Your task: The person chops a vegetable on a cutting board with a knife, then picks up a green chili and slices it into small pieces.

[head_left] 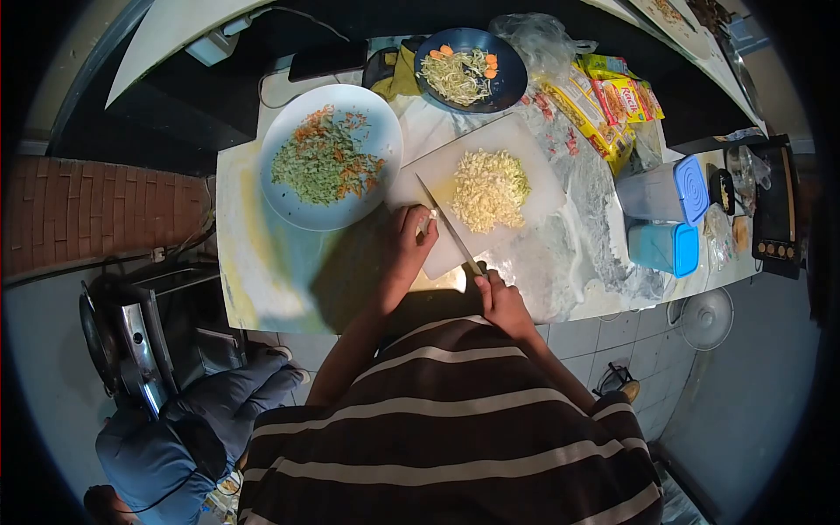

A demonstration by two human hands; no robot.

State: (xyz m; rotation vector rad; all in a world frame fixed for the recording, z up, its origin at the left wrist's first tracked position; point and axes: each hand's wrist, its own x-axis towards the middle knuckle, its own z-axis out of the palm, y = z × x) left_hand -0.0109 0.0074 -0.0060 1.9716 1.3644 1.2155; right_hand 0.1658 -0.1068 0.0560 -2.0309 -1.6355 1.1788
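My right hand (505,304) is closed around the handle of a kitchen knife (449,227), whose blade points up and left over the white cutting board (544,188). At the board's left edge, my left hand (415,234) pinches a small pale vegetable piece (432,214) beside the blade. A heap of chopped pale vegetable (486,197), greener along its right side, lies on the board to the right of the knife. Left of the board stands a large white plate (284,201) with chopped green vegetable (319,171) and shredded orange bits on it.
A dark pan (512,83) with shredded vegetables and orange slices stands behind the board. Yellow food packets (595,109) and a clear plastic bag (538,44) lie at the back right. Two plastic containers (652,192) stand on the right. A person (188,437) is low at the left.
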